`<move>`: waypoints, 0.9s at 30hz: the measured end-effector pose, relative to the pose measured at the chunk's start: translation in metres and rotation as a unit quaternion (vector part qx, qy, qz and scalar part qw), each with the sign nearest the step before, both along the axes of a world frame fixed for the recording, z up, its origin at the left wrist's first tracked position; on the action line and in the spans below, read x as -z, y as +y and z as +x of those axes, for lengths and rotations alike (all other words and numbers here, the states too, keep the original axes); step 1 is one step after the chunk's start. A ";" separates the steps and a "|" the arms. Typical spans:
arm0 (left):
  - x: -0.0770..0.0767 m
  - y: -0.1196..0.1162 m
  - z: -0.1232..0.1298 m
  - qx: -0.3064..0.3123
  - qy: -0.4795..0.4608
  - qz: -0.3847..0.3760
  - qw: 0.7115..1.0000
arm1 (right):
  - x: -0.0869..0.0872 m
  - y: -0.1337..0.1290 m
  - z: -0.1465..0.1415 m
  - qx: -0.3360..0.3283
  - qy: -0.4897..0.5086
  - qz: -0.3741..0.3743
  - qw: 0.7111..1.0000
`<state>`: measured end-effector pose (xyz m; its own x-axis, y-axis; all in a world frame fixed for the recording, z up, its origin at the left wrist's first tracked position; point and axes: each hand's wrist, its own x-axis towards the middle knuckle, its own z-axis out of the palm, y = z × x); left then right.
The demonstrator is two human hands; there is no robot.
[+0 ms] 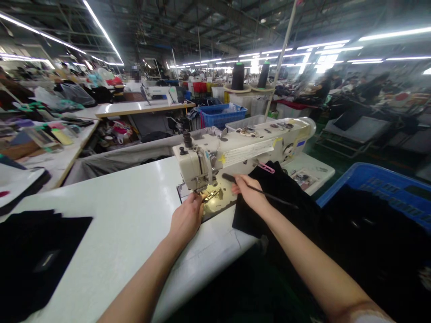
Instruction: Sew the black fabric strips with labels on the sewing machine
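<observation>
My left hand (190, 213) is closed at the needle end of a white sewing machine (198, 157), fingertips beside the lit metal plate (217, 199). What those fingers pinch, if anything, is hidden. To the right of the needle, my right hand (249, 190) grips a narrow black strip (281, 200). One end of the strip pokes out past the fingers toward the machine, and the rest trails to the right. Black fabric (249, 220) lies under and behind the right hand, with a pink clip (266, 168) on it.
A stack of black pieces (20, 251) lies on the white table (111, 233) at left. At right stands a blue crate (373, 175) with black fabric. Two black thread cones (238, 77) rise behind the machine, near another blue basket (222, 117).
</observation>
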<state>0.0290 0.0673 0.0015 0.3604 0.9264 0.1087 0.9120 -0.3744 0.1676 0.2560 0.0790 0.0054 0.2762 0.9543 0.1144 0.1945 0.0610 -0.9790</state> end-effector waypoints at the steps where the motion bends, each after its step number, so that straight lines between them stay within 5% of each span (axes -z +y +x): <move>1: 0.000 0.000 0.000 -0.002 0.000 -0.001 1.000 | 0.000 -0.002 0.000 0.023 -0.005 0.014 1.000; 8: -0.001 0.001 0.002 -0.010 -0.007 -0.010 1.000 | 0.000 -0.007 -0.002 -0.018 -0.028 -0.006 0.999; 12: 0.001 0.001 0.003 -0.006 -0.009 -0.010 1.000 | -0.007 -0.006 0.002 0.019 -0.041 0.006 0.999; 16: 0.002 0.002 0.002 -0.007 -0.019 -0.006 1.000 | -0.010 -0.007 0.001 -0.034 -0.063 -0.024 0.997; 21: 0.001 0.001 0.002 -0.009 -0.023 -0.010 1.000 | -0.012 -0.009 0.000 0.040 -0.090 -0.009 0.995; 27: 0.001 0.002 0.003 -0.009 -0.025 -0.010 1.000 | -0.013 -0.014 -0.005 0.016 -0.122 -0.015 0.992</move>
<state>0.0315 0.0693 0.0001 0.3383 0.9348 0.1078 0.9086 -0.3543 0.2212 0.2507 0.0651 0.0186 0.2746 0.9492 0.1536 0.4267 0.0229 -0.9041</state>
